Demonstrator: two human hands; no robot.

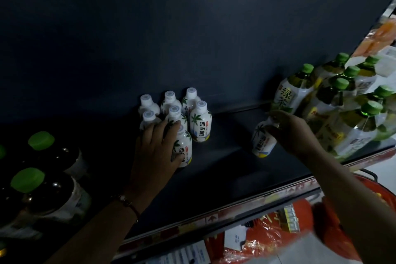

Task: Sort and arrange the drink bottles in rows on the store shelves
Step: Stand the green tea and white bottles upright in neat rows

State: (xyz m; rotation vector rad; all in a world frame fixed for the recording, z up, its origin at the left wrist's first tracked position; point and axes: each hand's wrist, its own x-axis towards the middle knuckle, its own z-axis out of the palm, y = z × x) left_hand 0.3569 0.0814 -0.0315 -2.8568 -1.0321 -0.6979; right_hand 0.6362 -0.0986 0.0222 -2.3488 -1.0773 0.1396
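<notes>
1. On the dark shelf (225,167), near its back wall, a cluster of small white coconut-drink bottles (200,122) with white caps stands upright in short rows.
2. Left hand (156,148) reaches into the front of that cluster; its fingers lie over the shoulder and cap of the front coconut bottle (184,152), with the thumb against the bottle's lower side, so the hand grips it. A thin bracelet (128,203) sits on that wrist.
3. Right hand (287,133) holds a lone coconut bottle (262,141) from above, fingers curled round its top; the bottle leans slightly and its base looks to rest on the shelf, well apart from the cluster.
4. Just beside the right hand, at the shelf's right end, stand green-capped green tea bottles (300,85), some wrapped in clear plastic.
5. At the left edge stand dark bottles with light-green caps (40,140).
6. Below the shelf's front rail, red packaging (300,221) shows; its contents cannot be told.
</notes>
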